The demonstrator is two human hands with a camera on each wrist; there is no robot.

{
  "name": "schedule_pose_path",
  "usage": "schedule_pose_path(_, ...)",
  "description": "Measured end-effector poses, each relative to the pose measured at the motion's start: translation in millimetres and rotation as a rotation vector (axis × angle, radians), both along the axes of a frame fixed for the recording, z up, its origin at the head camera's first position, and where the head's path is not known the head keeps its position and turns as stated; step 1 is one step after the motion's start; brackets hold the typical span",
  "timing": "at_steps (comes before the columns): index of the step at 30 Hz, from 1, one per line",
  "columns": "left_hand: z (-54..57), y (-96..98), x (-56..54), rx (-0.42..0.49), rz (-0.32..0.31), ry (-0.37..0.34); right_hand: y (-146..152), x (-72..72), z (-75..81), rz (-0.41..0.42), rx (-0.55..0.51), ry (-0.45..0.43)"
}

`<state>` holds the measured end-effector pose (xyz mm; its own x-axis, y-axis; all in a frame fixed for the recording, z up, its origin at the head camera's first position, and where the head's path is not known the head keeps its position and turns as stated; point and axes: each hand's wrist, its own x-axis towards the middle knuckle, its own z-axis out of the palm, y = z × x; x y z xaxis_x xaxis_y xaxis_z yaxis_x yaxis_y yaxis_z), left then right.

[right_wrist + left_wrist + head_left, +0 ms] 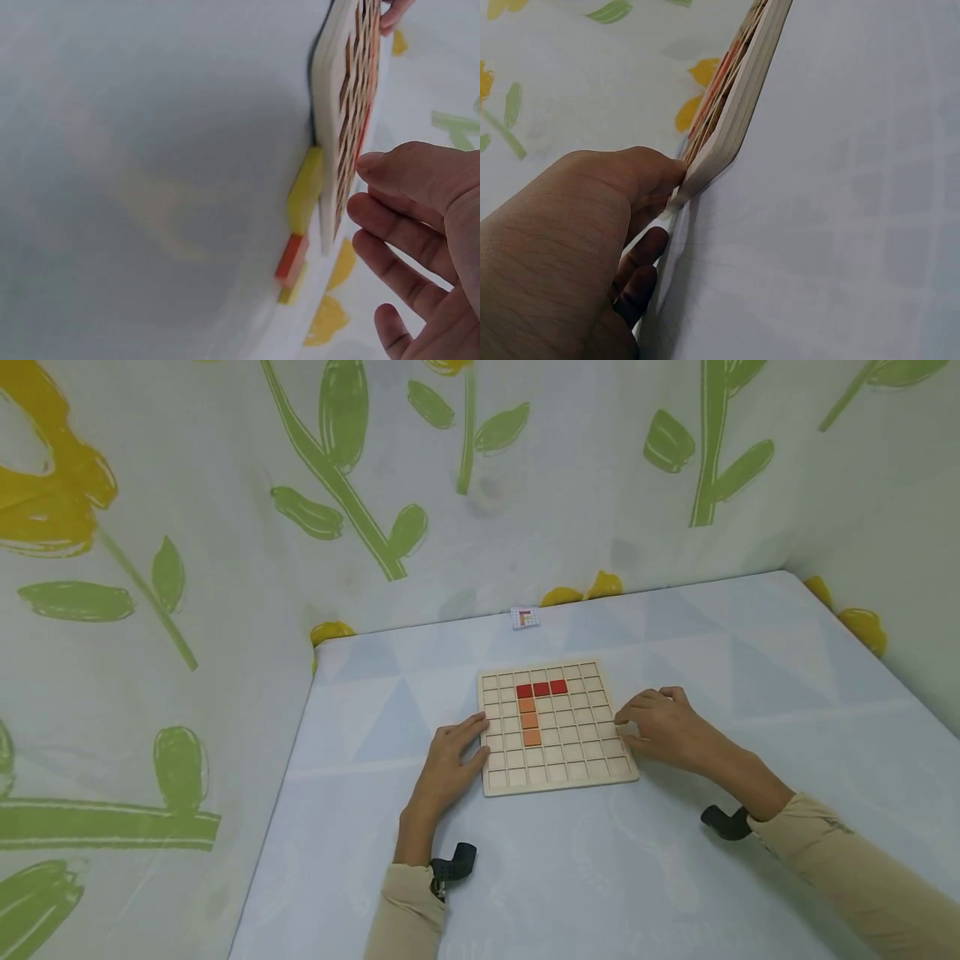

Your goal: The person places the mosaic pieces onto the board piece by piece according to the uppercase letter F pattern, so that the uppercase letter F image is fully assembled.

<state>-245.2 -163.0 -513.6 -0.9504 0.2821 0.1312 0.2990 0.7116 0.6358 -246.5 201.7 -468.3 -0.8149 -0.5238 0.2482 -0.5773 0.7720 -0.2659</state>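
A square wooden grid board lies on the table, holding a row of three red tiles and, below its left end, a column of three orange tiles. At the board's left edge, my left hand touches the side with its thumb and fingers apart. My right hand is at the right edge, fingers loosely bent, with nothing visible between thumb and fingers. In the right wrist view, a yellow block, an orange-red block and a second yellow piece sit by the board's side.
A small card with a printed grid pattern lies at the table's back edge. The table has a pale blue patterned cover. Floral curtain-like walls stand behind and at both sides.
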Motion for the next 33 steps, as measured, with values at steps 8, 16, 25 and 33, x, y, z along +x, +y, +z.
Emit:
schedule_pose_path(8, -0.9, 0.0, 0.2, -0.015, 0.002, 0.010, 17.9, 2.2, -5.2, -0.030, -0.003, 0.019)
schedule_pose_path(16, -0.7, -0.1, -0.1, -0.012, 0.001, 0.013, 26.2, 0.9, -10.2, -0.065, 0.010, 0.017)
schedule_pose_path(25, -0.1, 1.3, -0.9, -0.034, 0.013, 0.027, 28.7, 1.9, -10.1, -0.072, 0.034, 0.011)
schedule_pose_path(33, -2.4, 1.3, -1.7, -0.028, 0.010, 0.021, 31.0, 4.6, -9.7, -0.078, 0.027, 0.010)
